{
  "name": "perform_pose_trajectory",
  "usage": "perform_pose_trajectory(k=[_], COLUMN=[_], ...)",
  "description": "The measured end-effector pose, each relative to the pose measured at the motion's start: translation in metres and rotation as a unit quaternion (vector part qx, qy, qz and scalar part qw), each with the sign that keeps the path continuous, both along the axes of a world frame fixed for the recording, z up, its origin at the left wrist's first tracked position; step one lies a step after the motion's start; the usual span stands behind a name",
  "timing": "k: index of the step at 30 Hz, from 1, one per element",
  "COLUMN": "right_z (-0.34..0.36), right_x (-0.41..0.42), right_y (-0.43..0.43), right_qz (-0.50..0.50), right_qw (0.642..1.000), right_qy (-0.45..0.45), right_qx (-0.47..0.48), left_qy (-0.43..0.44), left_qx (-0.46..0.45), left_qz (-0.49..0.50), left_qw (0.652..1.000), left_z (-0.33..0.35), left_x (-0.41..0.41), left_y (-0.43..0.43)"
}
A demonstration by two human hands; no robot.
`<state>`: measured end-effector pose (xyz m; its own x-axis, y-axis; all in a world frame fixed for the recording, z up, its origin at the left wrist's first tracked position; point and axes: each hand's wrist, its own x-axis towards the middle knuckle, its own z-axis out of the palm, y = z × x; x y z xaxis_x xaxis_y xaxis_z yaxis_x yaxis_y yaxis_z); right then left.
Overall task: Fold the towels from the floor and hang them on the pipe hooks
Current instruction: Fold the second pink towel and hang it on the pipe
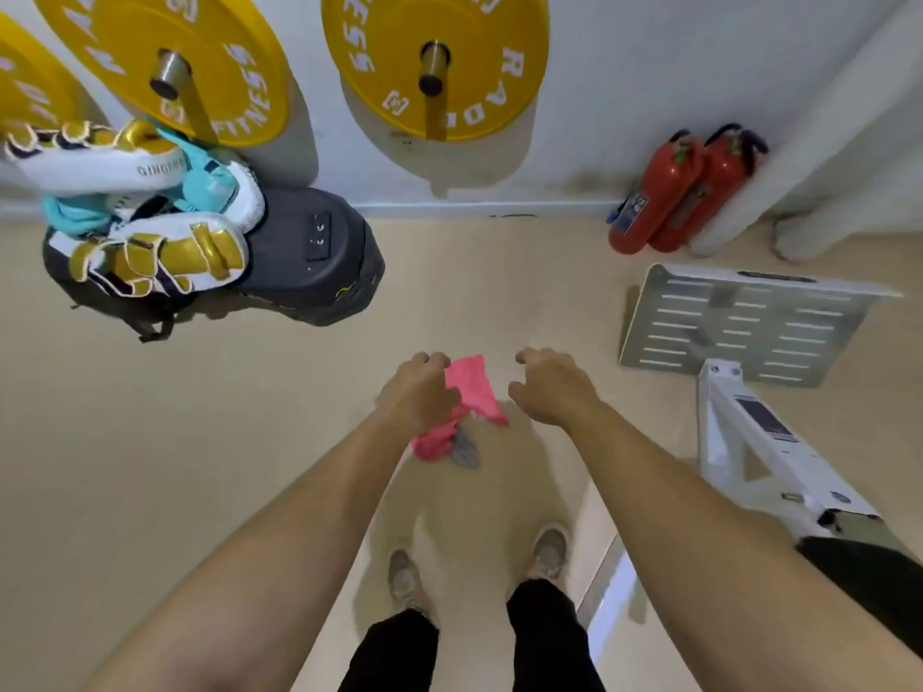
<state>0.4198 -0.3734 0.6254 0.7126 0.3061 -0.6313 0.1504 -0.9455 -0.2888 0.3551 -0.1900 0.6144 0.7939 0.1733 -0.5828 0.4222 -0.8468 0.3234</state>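
Note:
A pink towel (pixel 469 387) hangs bunched in the air above the beige floor, in front of me. My left hand (pixel 417 392) grips its left part, and a grey piece of cloth (pixel 465 449) shows under the pink folds. To the right of the towel, not touching it, my right hand (pixel 549 387) hovers with its fingers loosely curled and holding nothing. Two metal pipe pegs (pixel 172 72) (pixel 433 64) stick out of the wall through yellow weight plates (pixel 434 57).
Boxing gloves (pixel 160 257) and a light blue cloth (pixel 200 187) hang at the left over a dark bag (pixel 309 252). Two red fire extinguishers (pixel 674 192) lean on the wall. A white machine footplate (pixel 749 322) and frame (pixel 759 452) stand at the right. My shoes (pixel 404 576) are below.

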Motion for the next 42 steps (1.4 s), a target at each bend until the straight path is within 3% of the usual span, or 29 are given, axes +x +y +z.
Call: perform_pose_trajectory(k=[8,16,20,23,25,29,33,38,42], right_z=[-0.238,-0.499,-0.62,-0.688,-0.719,-0.744,-0.715,-0.66,-0.609], right_x=[-0.061,-0.079,-0.073,-0.055,-0.042,-0.029,-0.036,-0.045,-0.035], right_y=[0.079,0.09,0.095,0.098,0.099,0.094,0.092,0.086,0.083], right_qz=[0.028,-0.003,0.042,0.074,0.109,0.134,0.173,0.125,0.082], right_qw=[0.999,0.995,0.998,0.99,0.983,0.983,0.978,0.987,0.981], right_qy=[0.041,0.087,0.007,-0.123,-0.148,-0.117,-0.114,-0.098,-0.135], right_qx=[0.008,0.043,0.037,-0.001,-0.008,-0.046,-0.034,0.035,0.114], left_qy=[0.056,0.067,0.015,-0.003,-0.044,-0.142,-0.158,-0.181,-0.186], left_qx=[0.006,0.034,0.073,0.091,0.088,0.026,-0.01,0.062,0.02], left_qz=[0.056,0.071,0.052,0.047,0.055,0.136,0.19,0.197,0.246], left_qw=[0.997,0.995,0.996,0.995,0.994,0.98,0.969,0.961,0.951], left_z=[-0.244,-0.51,-0.619,-0.668,-0.688,-0.714,-0.692,-0.636,-0.597], left_x=[-0.098,-0.112,-0.086,-0.071,-0.069,-0.071,-0.076,-0.078,-0.064], left_y=[0.085,0.081,0.069,0.059,0.054,0.056,0.063,0.08,0.087])
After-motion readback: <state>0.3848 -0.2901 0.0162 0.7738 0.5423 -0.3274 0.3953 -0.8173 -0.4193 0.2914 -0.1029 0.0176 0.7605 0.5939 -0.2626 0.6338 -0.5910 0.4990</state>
